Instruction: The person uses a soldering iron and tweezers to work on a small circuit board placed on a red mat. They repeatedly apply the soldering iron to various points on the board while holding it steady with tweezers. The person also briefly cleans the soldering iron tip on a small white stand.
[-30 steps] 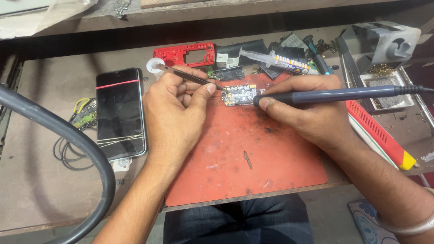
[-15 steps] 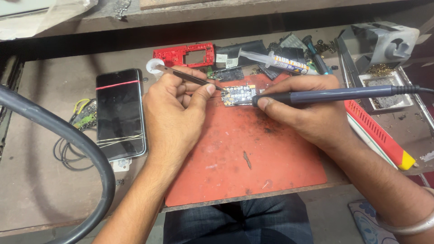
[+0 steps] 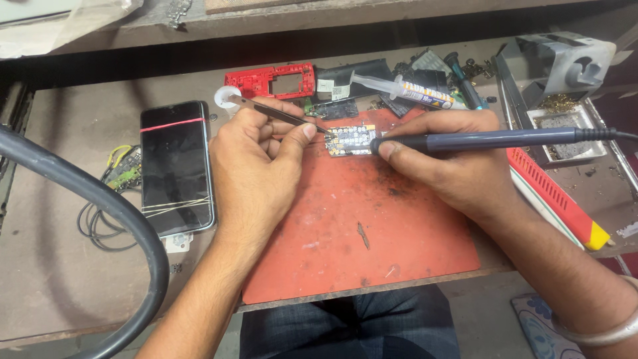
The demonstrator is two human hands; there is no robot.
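A small circuit board [image 3: 351, 139] lies at the far edge of a red work mat [image 3: 372, 226]. My left hand [image 3: 256, 166] pinches dark tweezers [image 3: 279, 114] whose tips reach the board's left edge. My right hand [image 3: 452, 163] grips a dark blue soldering iron [image 3: 492, 140] like a pen, its tip touching the board's right side. The iron's cable runs off to the right.
A black phone [image 3: 175, 166] with bands around it lies left of the mat. Behind the board are a red phone frame [image 3: 276, 81], a syringe [image 3: 399, 90] and loose parts. A soldering stand [image 3: 558, 73] and a red-handled tool [image 3: 555, 196] sit at right. A thick black hose [image 3: 100, 206] curves at left.
Both hands stay on the board with the tweezers and the iron; only slight shifts of the tips show.
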